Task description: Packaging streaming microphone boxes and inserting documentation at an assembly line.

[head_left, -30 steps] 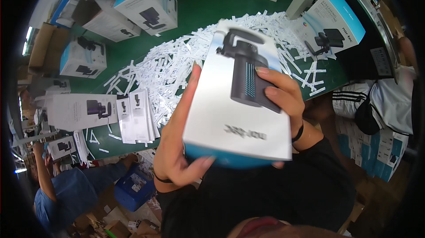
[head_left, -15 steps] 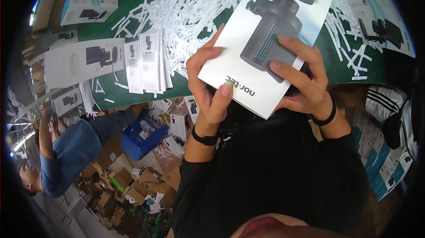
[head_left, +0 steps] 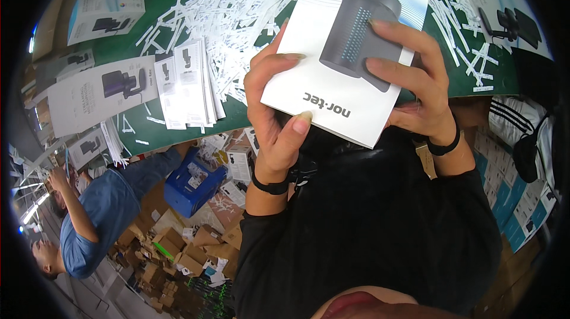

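Observation:
A white product box (head_left: 309,78), printed with a picture of a dark grey microphone, is held up in front of me over the table's near edge. Its lettering faces me upside down, and its far end is cut off by the top of the view. My left hand (head_left: 274,102) grips the near left corner, thumb on the printed face and fingers along the left side. Around the right side, my right hand (head_left: 423,75) is closed, with two fingers lying across the printed microphone. The underside of the box is hidden.
White paper strips (head_left: 237,7) lie heaped on the green table (head_left: 178,136). Folded leaflets (head_left: 190,81) are stacked to the left, beside more microphone boxes (head_left: 110,13). Another printed box (head_left: 504,13) stands at right. A co-worker (head_left: 104,212) stands left, near a blue bin (head_left: 193,185).
The box has turned slightly and now sits straighter, its near right corner shifted right and up. Both hands keep their hold. The co-worker's arm has moved a little.

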Motion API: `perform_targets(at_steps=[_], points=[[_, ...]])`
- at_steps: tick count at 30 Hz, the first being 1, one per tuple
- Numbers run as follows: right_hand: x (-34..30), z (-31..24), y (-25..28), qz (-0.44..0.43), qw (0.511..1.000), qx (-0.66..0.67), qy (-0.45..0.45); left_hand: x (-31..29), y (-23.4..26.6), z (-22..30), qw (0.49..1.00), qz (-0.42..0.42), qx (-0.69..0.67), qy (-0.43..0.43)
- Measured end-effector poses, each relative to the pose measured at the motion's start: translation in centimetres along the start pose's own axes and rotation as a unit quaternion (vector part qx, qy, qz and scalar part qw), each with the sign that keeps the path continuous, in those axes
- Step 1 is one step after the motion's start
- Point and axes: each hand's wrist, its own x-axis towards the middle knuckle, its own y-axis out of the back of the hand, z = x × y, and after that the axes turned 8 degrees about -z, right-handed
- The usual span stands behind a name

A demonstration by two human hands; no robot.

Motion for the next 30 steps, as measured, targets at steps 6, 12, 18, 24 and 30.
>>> perform_targets(at_steps=[6, 12, 18, 24, 30], points=[[0.4, 0.9, 0.1, -0.011, 0.999, 0.03, 0.0, 0.3, 0.0, -0.4, 1.0, -0.002, 0.004, -0.007], [1.3, -0.3, 1.9, -0.018, 0.999, 0.034, -0.013, 0.4, 0.1, 1.4, 0.992, -0.06, 0.092, -0.058], [5.0, -4.6, 3.4, 0.01, 0.999, 0.0, -0.042, 2.1, -2.3, 6.8, 0.949, -0.02, 0.264, -0.169], [7.1, -3.1, 5.4, 0.223, 0.973, -0.034, -0.047, 10.0, -5.1, 11.6, 0.915, -0.109, 0.313, -0.231], [17.6, 9.0, 13.0, 0.445, 0.785, 0.392, -0.181, 27.8, -10.1, 15.3, 0.802, -0.213, 0.507, -0.233]])
